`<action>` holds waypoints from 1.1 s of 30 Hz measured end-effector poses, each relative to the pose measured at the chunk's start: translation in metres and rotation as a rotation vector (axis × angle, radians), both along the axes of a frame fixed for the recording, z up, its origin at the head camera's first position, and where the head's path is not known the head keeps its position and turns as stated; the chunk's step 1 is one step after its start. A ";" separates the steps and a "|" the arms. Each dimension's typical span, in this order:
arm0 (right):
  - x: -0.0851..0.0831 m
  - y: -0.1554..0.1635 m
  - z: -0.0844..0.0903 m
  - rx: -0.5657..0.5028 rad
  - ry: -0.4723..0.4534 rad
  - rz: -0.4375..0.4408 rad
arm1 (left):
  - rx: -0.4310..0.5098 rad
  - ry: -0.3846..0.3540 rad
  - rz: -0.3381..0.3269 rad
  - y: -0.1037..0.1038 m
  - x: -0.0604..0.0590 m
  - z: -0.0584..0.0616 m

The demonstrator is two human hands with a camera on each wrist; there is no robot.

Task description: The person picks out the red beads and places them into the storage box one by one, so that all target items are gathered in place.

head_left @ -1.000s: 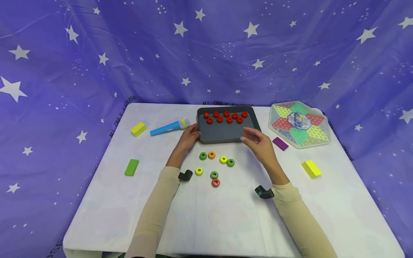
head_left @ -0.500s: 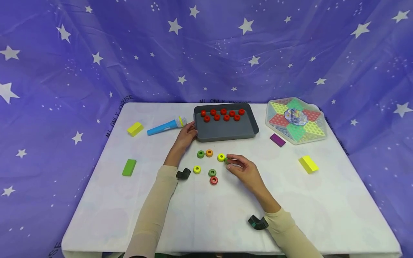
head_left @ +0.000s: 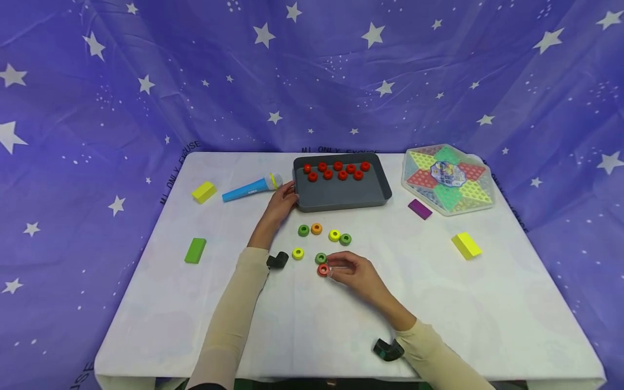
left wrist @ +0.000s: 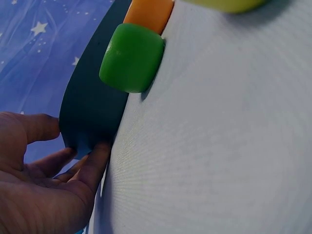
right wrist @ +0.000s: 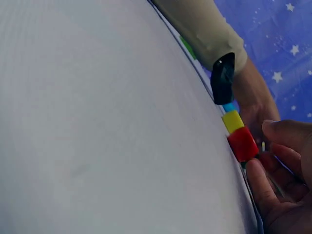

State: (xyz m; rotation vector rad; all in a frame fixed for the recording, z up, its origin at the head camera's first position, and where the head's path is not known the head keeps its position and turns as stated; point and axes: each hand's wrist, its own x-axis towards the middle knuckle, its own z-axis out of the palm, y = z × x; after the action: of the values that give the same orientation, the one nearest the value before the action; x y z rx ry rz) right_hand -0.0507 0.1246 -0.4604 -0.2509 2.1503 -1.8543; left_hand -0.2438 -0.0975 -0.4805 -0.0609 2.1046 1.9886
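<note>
My left hand (head_left: 281, 206) holds the front left corner of a dark grey tray (head_left: 341, 197); in the left wrist view the thumb lies at the rim and the fingers against the outer wall. Inside the tray several red rings (head_left: 343, 175) stand in two rows. My right hand (head_left: 358, 275) reaches over the table, its fingertips right at a red ring (head_left: 323, 270) and a green ring (head_left: 320, 258) that lie together. In the right wrist view the thumb and fingers are spread apart beside the red ring (right wrist: 243, 144).
Between tray and right hand lie an orange ring (head_left: 317, 228), two yellow rings (head_left: 334, 235) and two more green rings (head_left: 345, 239). A blue microphone (head_left: 251, 189), yellow block (head_left: 203, 192) and green block (head_left: 195, 251) are left; a purple block (head_left: 420, 209), yellow block (head_left: 466, 246) and game board (head_left: 448, 181) right.
My right hand has moved from the tray's right front edge down past one green ring to the red and green rings near the front. The left hand has stayed at the tray corner.
</note>
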 end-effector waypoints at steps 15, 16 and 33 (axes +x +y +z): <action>-0.002 -0.014 0.002 0.085 0.129 0.077 | -0.004 -0.021 0.004 0.000 0.000 0.003; -0.003 -0.014 0.003 0.099 0.136 0.078 | -0.004 -0.021 0.002 0.000 0.001 0.004; -0.003 -0.020 0.007 0.198 0.200 0.060 | -0.015 -0.036 0.001 0.000 0.001 0.003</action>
State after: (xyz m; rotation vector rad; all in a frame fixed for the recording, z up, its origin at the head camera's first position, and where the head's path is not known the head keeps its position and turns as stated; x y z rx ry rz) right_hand -0.0534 0.1046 -0.4531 -0.4686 2.4101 -1.6303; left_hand -0.2430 -0.0976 -0.4774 -0.0994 2.0975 1.9570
